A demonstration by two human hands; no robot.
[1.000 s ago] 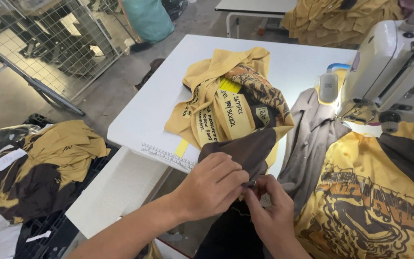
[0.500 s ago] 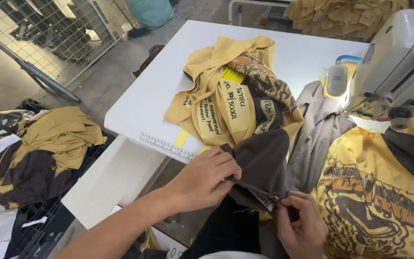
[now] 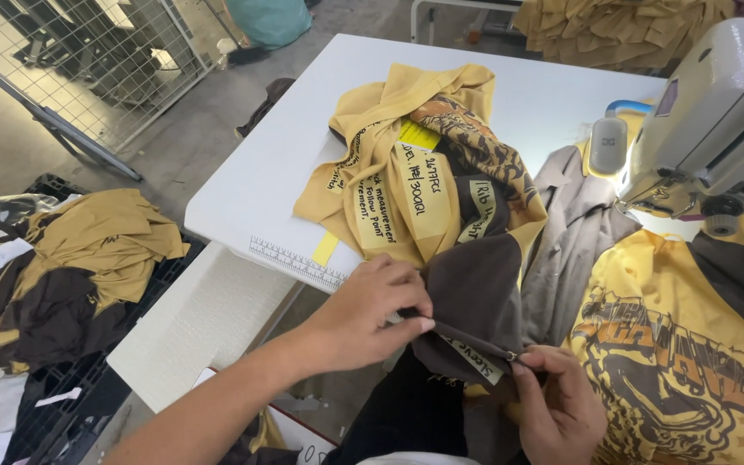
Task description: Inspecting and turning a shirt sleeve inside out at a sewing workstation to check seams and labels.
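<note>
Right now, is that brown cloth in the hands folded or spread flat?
Folded: both hands, left hand and right hand, pinch the brown cloth along a taut doubled edge.

We had our left hand (image 3: 370,308) pinching one end of a dark brown fabric piece (image 3: 475,297), and our right hand (image 3: 557,403) gripped the other end at about 4 o'clock from it, so the edge ran taut between them. A pale paper tag (image 3: 475,360) hung off that edge. At 12 o'clock from our hands sat a heap of mustard garments (image 3: 419,164) on the white table (image 3: 260,181), with a ruler strip (image 3: 296,263) along the near rim. The sewing machine (image 3: 708,129) was up at 2 o'clock, a yellow printed shirt (image 3: 673,362) below it. More clothes (image 3: 62,267) were piled at 9 o'clock.
</note>
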